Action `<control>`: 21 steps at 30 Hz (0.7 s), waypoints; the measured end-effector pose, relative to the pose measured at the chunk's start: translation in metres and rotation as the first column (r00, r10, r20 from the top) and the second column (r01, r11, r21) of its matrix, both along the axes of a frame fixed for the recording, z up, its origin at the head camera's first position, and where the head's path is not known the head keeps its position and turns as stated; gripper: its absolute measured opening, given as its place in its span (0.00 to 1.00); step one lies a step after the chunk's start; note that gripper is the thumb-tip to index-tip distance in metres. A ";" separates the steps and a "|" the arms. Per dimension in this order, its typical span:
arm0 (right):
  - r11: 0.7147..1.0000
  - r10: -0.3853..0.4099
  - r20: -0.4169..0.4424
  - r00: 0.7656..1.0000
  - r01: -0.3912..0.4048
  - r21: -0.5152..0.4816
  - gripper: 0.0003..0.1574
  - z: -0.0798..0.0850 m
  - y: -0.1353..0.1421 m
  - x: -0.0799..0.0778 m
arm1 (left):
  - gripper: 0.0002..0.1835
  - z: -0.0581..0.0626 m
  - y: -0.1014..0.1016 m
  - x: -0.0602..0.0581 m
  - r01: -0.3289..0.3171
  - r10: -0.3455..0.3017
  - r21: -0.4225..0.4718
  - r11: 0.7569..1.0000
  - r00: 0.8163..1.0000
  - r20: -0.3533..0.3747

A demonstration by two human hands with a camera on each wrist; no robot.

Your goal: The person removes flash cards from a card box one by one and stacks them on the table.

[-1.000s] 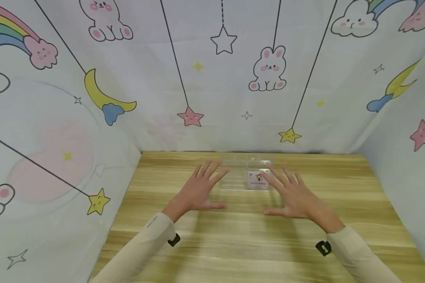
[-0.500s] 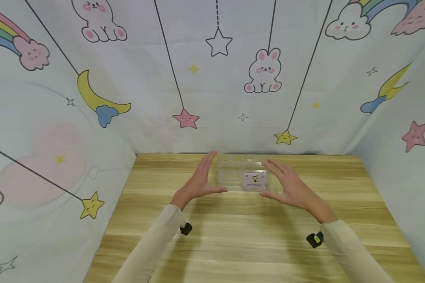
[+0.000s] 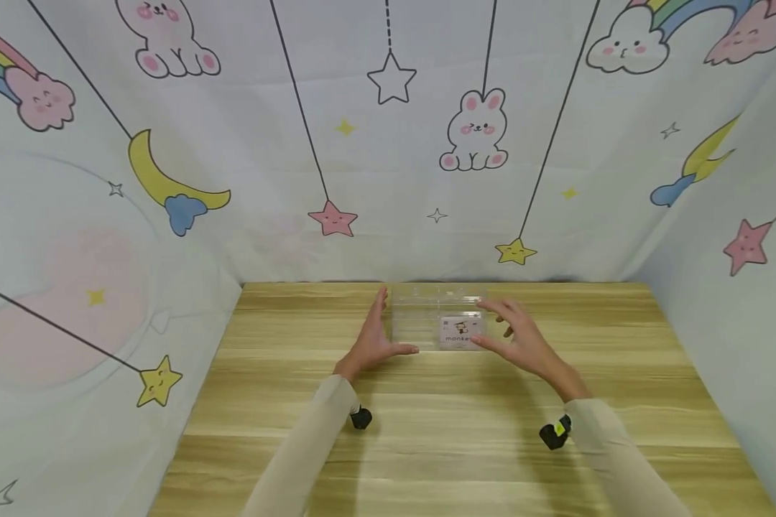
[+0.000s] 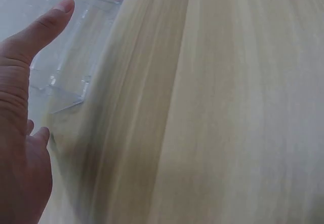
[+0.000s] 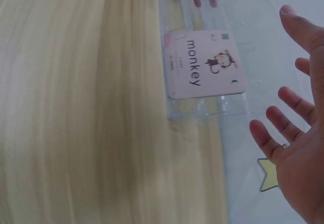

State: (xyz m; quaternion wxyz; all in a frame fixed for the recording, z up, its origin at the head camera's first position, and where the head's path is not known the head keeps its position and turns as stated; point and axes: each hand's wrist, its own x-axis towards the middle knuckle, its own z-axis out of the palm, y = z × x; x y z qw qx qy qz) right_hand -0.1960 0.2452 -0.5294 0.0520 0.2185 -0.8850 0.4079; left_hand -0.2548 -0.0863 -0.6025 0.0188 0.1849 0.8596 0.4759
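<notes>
A clear plastic box (image 3: 416, 327) with compartments stands near the table's back edge. In its right front compartment sits a card (image 3: 455, 327) printed with a monkey and the word "monkey"; the right wrist view shows this card (image 5: 205, 64) close up. My left hand (image 3: 373, 341) is at the box's left end, fingers straight along that side and thumb across the front corner. At the right end, my right hand (image 3: 524, 341) has its fingers spread and slightly bent. The right wrist view shows those fingers (image 5: 291, 127) apart from the box, holding nothing.
The wooden table (image 3: 427, 445) reaches back to a white cloth wall (image 3: 265, 172) with printed stars, rabbits and a moon. Cloth also hangs along both sides. A small black device (image 3: 361, 418) sits at the left wrist, another black device (image 3: 555, 433) at the right.
Both hands have come in closer to the box's ends. The left fingers went from spread to together, and the right fingers bent a little. The head view has shifted slightly.
</notes>
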 end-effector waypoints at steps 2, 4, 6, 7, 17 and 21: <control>0.999 -0.008 0.027 1.000 0.009 -0.037 0.41 -0.007 0.000 -0.001 | 0.78 -0.004 0.003 -0.002 0.002 -0.002 0.013 1.000 1.000 0.023; 0.997 -0.019 0.055 0.998 0.022 -0.069 0.38 -0.015 0.000 -0.001 | 0.79 -0.009 0.006 -0.004 0.003 -0.004 0.016 1.000 0.999 0.038; 0.996 -0.035 0.081 0.996 0.042 -0.085 0.35 -0.021 0.000 -0.001 | 0.80 -0.012 0.008 -0.006 0.006 -0.006 0.014 1.000 0.999 0.044; 0.994 -0.043 0.093 0.995 0.052 -0.095 0.34 -0.023 0.000 -0.001 | 0.81 -0.014 0.009 -0.007 0.010 -0.010 0.012 1.000 0.999 0.043; 0.987 -0.094 0.142 0.985 0.110 -0.114 0.27 -0.036 0.002 -0.002 | 0.81 -0.017 0.010 -0.012 0.058 -0.060 0.043 0.997 0.997 0.043; 0.987 -0.101 0.144 0.984 0.118 -0.109 0.26 -0.040 0.002 -0.004 | 0.80 -0.015 0.009 -0.011 0.056 -0.058 0.033 0.998 0.997 0.057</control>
